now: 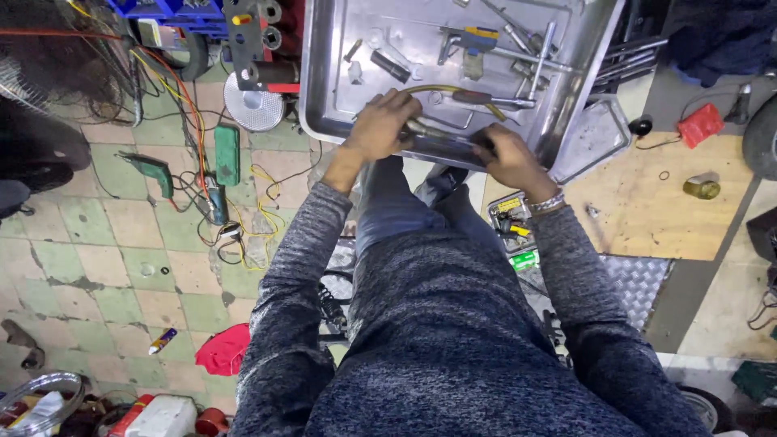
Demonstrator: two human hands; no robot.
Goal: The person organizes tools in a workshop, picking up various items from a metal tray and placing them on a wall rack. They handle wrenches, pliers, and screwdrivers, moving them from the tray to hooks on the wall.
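— What's in hand?
— Left hand (379, 125) and right hand (510, 158), both curled, grip a dark metal rod-shaped part (445, 137) at the near edge of the shiny steel tray (324, 89).
— Next?
— Likely firm, opposed twisting.

A yellow label (508, 205) tops a small case by the right wrist; a green packet (524, 260) lies just below

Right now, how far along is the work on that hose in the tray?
Done: tools laid out in the metal tray. In hand: left hand and right hand grip the dark hose fitting at the tray's near edge. Left: the yellowish hose lies loose; attachment cannot be told.
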